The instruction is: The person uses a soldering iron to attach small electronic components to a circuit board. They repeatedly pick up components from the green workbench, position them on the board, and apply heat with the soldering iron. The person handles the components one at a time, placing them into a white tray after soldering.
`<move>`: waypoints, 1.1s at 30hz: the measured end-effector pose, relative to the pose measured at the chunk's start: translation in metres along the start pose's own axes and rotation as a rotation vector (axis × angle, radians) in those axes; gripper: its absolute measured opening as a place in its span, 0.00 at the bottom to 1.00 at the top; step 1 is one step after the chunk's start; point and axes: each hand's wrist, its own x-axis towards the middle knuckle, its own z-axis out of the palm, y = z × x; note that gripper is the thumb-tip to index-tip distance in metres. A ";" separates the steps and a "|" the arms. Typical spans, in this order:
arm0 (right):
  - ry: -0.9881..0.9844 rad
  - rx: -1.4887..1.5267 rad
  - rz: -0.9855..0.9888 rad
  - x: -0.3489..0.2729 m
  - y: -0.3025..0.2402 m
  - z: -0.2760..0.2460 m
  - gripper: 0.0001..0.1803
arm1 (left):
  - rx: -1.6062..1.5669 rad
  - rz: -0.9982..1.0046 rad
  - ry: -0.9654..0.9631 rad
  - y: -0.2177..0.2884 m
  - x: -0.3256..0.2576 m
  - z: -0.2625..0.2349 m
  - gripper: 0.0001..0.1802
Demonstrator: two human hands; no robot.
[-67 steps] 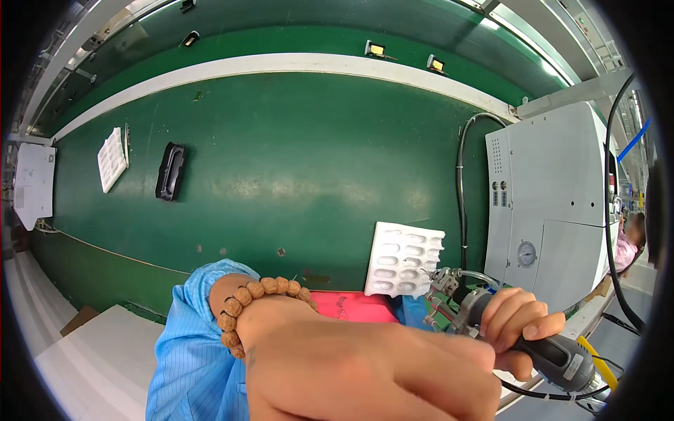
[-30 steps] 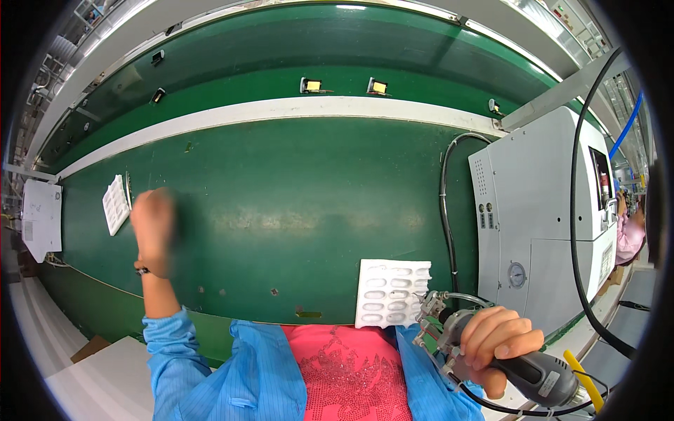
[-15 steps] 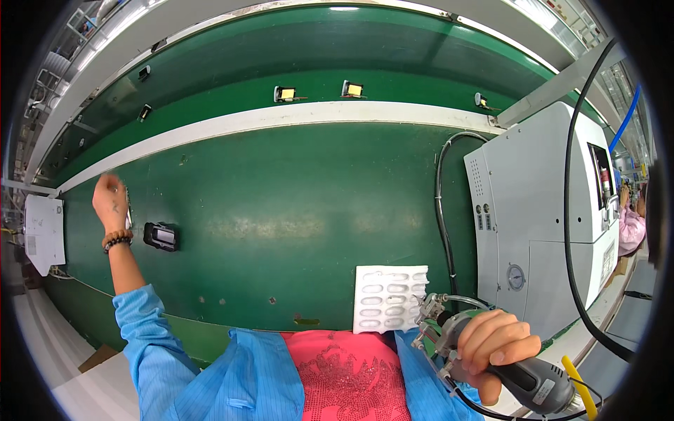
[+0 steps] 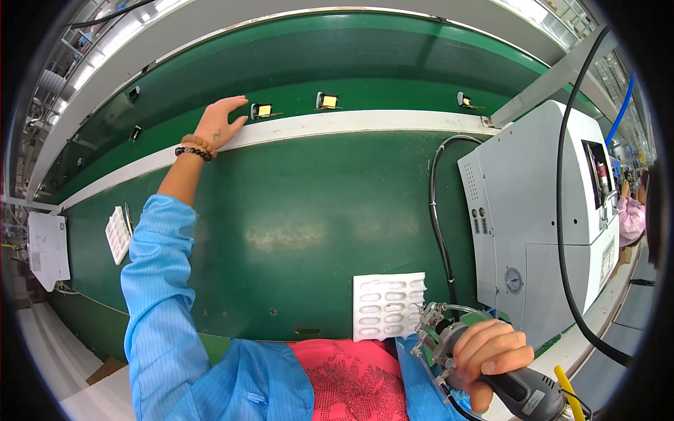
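Observation:
My left hand (image 4: 221, 125) reaches over the white rail, fingers and thumb apart with nothing held. Just past its fingertips lies a small black part with a yellow block (image 4: 262, 111) on the green belt. A similar black-and-yellow part (image 4: 328, 102) sits farther right along the belt. In my right hand (image 4: 491, 354) is a dark electric screwdriver (image 4: 523, 388), its metal fittings and hoses pointing left. Those fittings come close to the right edge of a white tray (image 4: 388, 309) with rows of oval pockets, near the bench's front edge.
A grey machine (image 4: 533, 217) with a round gauge stands at right. A black hose (image 4: 441, 217) curves beside it, and a black cable (image 4: 562, 182) hangs in front. Another pocketed white tray (image 4: 119, 236) lies at left, near a white box (image 4: 48, 249). More parts (image 4: 465, 100) rest on the belt.
My left hand has moved right and away from me, from the left of the bench to the belt. The left white tray now shows; the black housing is out of sight where my sleeve is.

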 end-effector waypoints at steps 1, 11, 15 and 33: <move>-0.012 -0.004 0.004 0.000 -0.001 -0.001 0.25 | -0.013 -0.007 -0.037 -0.002 0.003 0.004 0.21; 0.001 0.025 0.069 -0.002 -0.009 -0.005 0.22 | -0.067 0.215 -0.183 0.017 0.020 0.004 0.21; -0.019 -0.029 0.045 -0.006 -0.003 -0.003 0.24 | -0.130 0.110 -0.214 0.022 0.018 0.003 0.17; -0.115 0.029 0.058 0.007 0.003 0.004 0.25 | 0.124 -0.295 -0.012 0.021 0.021 0.030 0.18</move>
